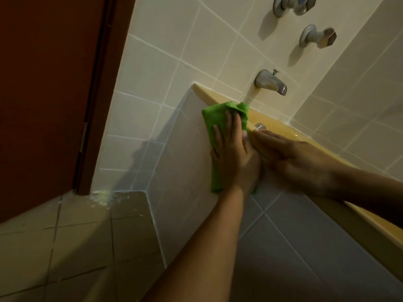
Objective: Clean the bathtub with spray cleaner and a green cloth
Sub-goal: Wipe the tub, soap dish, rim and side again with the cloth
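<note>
My left hand, fingers spread flat, presses the green cloth against the tiled side panel below the yellow bathtub rim; my right hand lies open and empty beside it.

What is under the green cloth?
The green cloth lies on the tiled tub side and the yellow rim. The left hand covers its middle.
</note>
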A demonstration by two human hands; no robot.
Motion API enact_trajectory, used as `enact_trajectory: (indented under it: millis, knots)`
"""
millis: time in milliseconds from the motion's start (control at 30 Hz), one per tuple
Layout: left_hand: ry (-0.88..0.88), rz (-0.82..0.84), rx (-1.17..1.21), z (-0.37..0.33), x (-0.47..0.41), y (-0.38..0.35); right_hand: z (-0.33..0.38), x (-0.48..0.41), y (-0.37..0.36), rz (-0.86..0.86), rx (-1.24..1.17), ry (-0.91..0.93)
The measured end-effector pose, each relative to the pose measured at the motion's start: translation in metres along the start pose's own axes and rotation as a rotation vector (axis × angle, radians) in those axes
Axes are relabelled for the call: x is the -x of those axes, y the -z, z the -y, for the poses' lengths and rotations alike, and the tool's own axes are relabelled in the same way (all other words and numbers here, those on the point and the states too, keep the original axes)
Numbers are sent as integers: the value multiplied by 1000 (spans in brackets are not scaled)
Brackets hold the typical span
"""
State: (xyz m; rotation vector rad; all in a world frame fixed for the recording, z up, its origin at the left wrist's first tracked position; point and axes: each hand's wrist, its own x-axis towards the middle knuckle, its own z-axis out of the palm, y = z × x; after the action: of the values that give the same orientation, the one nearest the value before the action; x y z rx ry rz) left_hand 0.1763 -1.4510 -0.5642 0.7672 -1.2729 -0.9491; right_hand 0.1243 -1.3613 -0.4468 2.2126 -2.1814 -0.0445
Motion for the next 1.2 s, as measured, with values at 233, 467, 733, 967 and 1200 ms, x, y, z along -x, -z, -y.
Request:
enact_trajectory:
  millis: [233,467,733,967,1200]
  knots:
    - [129,-61,-91,19,-41,-2,3,-7,0,-10,44,-39]
    - [98,-78,-105,65,-67,9,-4,-42,-5,-41,14,-4]
    - [192,-101,-124,112,-60,16,6,-105,-4,-21,127,-16]
    - [336,-138,-138,156,-43,23,15,-134,-9,7,353,1]
    - [429,-145,-117,222,-10,42,19,-145,-10,36,402,-8]
